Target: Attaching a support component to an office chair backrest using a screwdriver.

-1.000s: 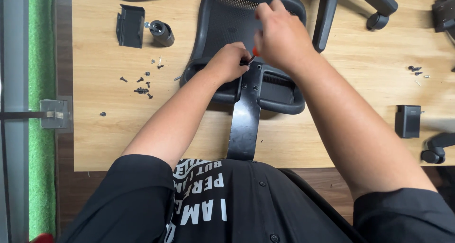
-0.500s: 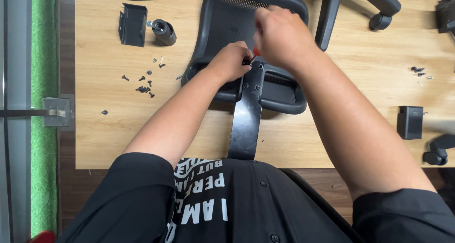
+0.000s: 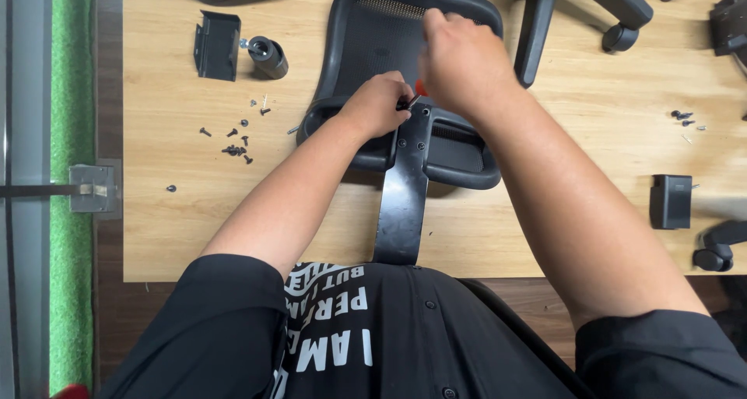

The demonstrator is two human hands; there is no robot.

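Observation:
A black mesh chair back [image 3: 389,33] lies flat on the wooden table [image 3: 545,228]. A black metal spine bracket [image 3: 403,196] runs from it toward me. My left hand [image 3: 377,103] pinches a small screw at the top of the bracket. My right hand [image 3: 463,60] is closed on a red-handled screwdriver [image 3: 419,89], whose tip meets the spot my left fingers hold. Most of the tool is hidden under my right hand.
Loose black screws [image 3: 233,138] lie scattered left of the chair back, more screws [image 3: 683,119] at right. A black bracket [image 3: 216,45] and a caster [image 3: 268,56] sit at the upper left. A chair base leg [image 3: 537,25], a small black block [image 3: 671,200] and another caster [image 3: 712,255] are at right.
Both hands stay at the bracket's top. My right hand has shifted slightly on the screwdriver; the view has drifted a little.

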